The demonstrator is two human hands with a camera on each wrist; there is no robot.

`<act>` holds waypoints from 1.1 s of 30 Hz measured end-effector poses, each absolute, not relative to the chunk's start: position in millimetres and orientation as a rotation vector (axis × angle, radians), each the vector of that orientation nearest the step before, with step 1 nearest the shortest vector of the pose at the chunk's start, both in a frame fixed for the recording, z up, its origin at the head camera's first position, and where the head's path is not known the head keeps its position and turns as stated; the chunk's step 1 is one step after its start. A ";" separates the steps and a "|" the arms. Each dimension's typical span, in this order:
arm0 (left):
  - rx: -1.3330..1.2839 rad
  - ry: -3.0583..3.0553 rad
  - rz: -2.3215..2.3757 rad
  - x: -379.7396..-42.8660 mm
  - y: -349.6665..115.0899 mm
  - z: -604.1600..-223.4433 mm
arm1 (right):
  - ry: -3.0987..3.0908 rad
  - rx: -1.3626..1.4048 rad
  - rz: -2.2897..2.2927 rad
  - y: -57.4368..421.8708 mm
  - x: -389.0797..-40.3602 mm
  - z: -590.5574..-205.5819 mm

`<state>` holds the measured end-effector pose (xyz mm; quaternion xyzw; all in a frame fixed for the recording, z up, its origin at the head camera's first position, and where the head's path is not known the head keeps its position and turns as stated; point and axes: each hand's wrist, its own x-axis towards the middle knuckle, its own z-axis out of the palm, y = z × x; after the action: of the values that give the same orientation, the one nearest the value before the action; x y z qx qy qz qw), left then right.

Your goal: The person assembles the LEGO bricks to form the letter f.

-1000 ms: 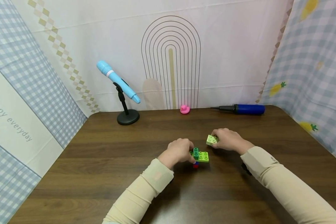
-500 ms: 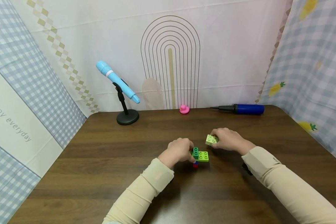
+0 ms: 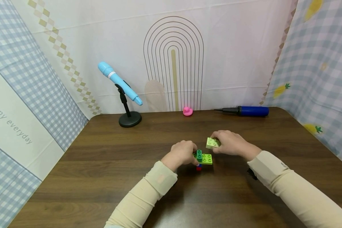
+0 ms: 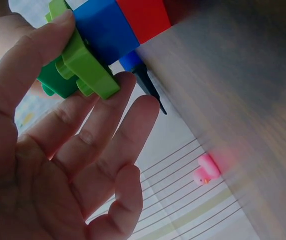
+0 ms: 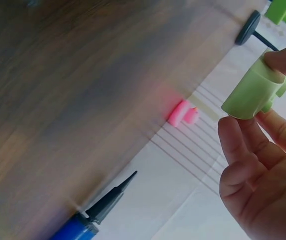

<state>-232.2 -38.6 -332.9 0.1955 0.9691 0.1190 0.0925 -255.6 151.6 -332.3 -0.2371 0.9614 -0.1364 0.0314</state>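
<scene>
In the head view my left hand (image 3: pixel 182 153) grips a small stack of toy building bricks by its left end. The stack has a lime-green brick (image 3: pixel 207 159) laid crosswise, with a dark green brick (image 3: pixel 199 155) on top. Beneath the lime one, a blue brick (image 4: pixel 107 31) and a red brick (image 4: pixel 144 18) show in the left wrist view. To the right and slightly farther back, my right hand (image 3: pixel 231 142) pinches a pale green brick (image 5: pixel 252 94) between thumb and fingers. Its studs face up, and its underside looks curved. A gap separates it from the stack.
Along the back edge of the wooden table (image 3: pixel 102 177) stand a light blue microphone (image 3: pixel 121 84) on a black stand (image 3: pixel 130 119), a pink toy duck (image 3: pixel 187 111) and a blue hand pump (image 3: pixel 253 111). Printed cloth (image 3: pixel 233 57) hangs behind them.
My right hand has shifted a little to the left with the pale green brick, closer to the stack. The left hand and its stack stay in place.
</scene>
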 end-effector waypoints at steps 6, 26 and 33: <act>0.577 2.884 0.342 -230.9 -38.1 -331.7 | 2.980 -0.776 -0.420 146.9 -249.9 -328.3; 0.565 2.882 0.364 -230.1 -36.5 -332.0 | 2.989 -0.885 -0.461 138.2 -235.6 -319.6; 0.572 2.887 0.359 -229.5 -36.6 -331.5 | 2.986 -0.943 -0.456 134.5 -231.3 -316.5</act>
<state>-229.5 -36.6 -331.5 0.1921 0.9699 0.1206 0.0881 -231.3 134.5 -316.5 -0.2980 0.9436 -0.1441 -0.0115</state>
